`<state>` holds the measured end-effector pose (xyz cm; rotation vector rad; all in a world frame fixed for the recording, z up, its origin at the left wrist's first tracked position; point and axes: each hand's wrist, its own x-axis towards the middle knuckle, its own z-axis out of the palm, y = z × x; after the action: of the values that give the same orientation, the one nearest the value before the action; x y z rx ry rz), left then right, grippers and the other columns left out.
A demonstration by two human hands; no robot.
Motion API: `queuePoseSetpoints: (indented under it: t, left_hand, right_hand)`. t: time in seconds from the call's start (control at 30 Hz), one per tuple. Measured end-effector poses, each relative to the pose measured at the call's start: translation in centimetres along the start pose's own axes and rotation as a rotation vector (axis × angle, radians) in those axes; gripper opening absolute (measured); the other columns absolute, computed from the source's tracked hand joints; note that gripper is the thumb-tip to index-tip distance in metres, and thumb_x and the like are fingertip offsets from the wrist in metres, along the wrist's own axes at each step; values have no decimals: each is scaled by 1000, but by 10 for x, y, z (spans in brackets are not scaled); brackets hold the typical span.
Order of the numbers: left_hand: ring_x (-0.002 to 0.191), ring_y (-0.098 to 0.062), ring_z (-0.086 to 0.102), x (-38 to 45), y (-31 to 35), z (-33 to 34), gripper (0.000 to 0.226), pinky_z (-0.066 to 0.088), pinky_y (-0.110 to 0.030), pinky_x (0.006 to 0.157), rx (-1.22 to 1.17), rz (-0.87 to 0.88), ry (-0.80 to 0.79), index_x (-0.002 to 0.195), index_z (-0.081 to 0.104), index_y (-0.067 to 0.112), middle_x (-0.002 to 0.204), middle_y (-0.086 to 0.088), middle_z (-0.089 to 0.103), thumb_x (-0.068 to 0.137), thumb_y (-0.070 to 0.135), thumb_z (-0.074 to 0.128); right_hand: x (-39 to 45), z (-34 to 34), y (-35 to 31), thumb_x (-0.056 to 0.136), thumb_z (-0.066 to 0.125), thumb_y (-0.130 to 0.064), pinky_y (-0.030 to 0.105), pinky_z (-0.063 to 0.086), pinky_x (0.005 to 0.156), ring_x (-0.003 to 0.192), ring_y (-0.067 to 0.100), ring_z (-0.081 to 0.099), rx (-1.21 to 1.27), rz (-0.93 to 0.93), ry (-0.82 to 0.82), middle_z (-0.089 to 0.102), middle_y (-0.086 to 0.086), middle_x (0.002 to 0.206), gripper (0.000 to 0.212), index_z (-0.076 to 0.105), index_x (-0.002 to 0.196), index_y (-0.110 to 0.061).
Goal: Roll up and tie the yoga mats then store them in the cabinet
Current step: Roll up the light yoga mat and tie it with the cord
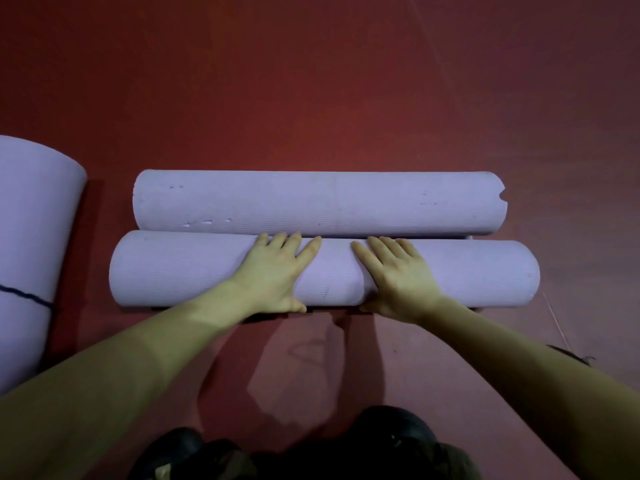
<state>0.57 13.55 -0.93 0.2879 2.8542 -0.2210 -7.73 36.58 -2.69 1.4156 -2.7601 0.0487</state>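
Three pale purple mats lie on the red floor (311,98). At the far left, partly cut off by the frame edge, sits a rolled mat (31,237) with a dark cord (24,295) around it, so it looks tied already. To its right, well apart from it, two long rolls lie side by side and touching: the far roll (318,202), nicked along its edges, and the near roll (173,271), which is the one being worked on.

The left hand (273,271) presses flat on the near roll just left of its middle, fingers straight and spread, thumb down at the near side; it grips nothing. The right hand (398,275) lies the same way just right of the middle, beside a visible seam in the foam, palm down and fingers extended, also holding nothing.

No cord shows on either long roll, so tying appears not yet done. The foam looks light, soft and springy, likely to unroll if released; its ribbed surface should give good grip. A sensible hold is around the middle, squeezing the roll tight while a tie goes on. No cabinet is in view.
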Motion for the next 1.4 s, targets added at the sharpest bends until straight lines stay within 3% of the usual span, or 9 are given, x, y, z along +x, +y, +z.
queuePoseSetpoints:
  t: [0.07, 0.17, 0.23, 0.43, 0.57, 0.77, 0.97, 1.13, 1.4]
  left_hand:
    - [102, -39, 61, -2, 0, 4, 119, 49, -51, 84, -38, 30, 26, 136, 49, 7, 123, -26, 58, 43, 77, 71]
    - [138, -29, 33, 1, -12, -7, 104, 22, -38, 112, -240, 16, 3, 151, 21, 20, 152, -14, 30, 67, 80, 13]
    - [144, -19, 18, 7, -16, -11, 98, 10, -33, 116, -296, -27, -25, 152, 12, 23, 158, -4, 19, 69, 73, -7]
    - [146, -21, -8, 41, -22, -16, 66, -1, -43, 118, -263, -145, -50, 152, 9, 30, 159, -8, -9, 94, 62, 15]
    - [146, -24, -6, 64, -29, -22, 64, -1, -46, 117, -213, -228, -39, 151, 15, 32, 159, -4, -12, 95, 62, 14]
    - [138, -31, 17, 80, -36, -28, 57, 22, -42, 109, -209, -388, 3, 149, 13, 41, 160, 2, -8, 95, 61, 14]
    - [144, -34, 4, 97, -47, -30, 67, 6, -45, 117, -324, -462, 10, 151, 8, 34, 159, -7, -8, 93, 65, 18]
    - [145, -30, 2, 103, -53, -30, 67, 4, -48, 116, -276, -476, 26, 152, 9, 31, 159, -11, -5, 94, 63, 17]
    - [145, -31, 7, 91, -48, -20, 72, 3, -43, 117, -249, -346, 44, 152, 5, 27, 160, -2, 4, 92, 64, 21]
  right_hand:
    - [-3, 0, -4, 45, 82, -49, 46, 48, 82, 95, 40, 59, 1, 11, -2, 60, 24, 111, 100, 50, 127, -3]
    - [-1, 0, -3, 40, 84, -52, 47, 47, 86, 98, 40, 59, 3, 16, -11, 59, 23, 114, 109, 44, 130, -6]
    - [-1, 2, -1, 41, 83, -55, 49, 46, 91, 103, 40, 58, 4, 23, -15, 58, 24, 119, 112, 41, 133, -8]
    - [5, 2, 9, 49, 71, -71, 54, 38, 97, 113, 36, 52, 12, -8, -36, 53, 17, 128, 111, 36, 137, -13]
    - [7, -1, 15, 56, 66, -67, 52, 28, 100, 106, 29, 44, 59, 16, 62, 48, 6, 122, 88, 41, 130, -26]
    - [9, 5, 16, 86, 46, -55, 50, 25, 101, 113, 32, 48, 22, 110, 190, 52, 9, 124, 61, 44, 139, -23]
    - [48, -2, 21, 92, 28, -54, 52, 10, 112, 128, 35, 48, 31, 233, 10, 55, 13, 135, 65, 50, 138, -14]
    - [92, -4, 37, 83, 0, -64, 46, 2, 117, 146, 21, 17, 87, 340, -104, 21, 4, 158, 84, 25, 151, -21]
    - [134, -2, 61, 97, 14, -57, 46, -7, 117, 148, 15, -1, 116, 422, -215, -8, 0, 161, 67, 3, 154, -23]
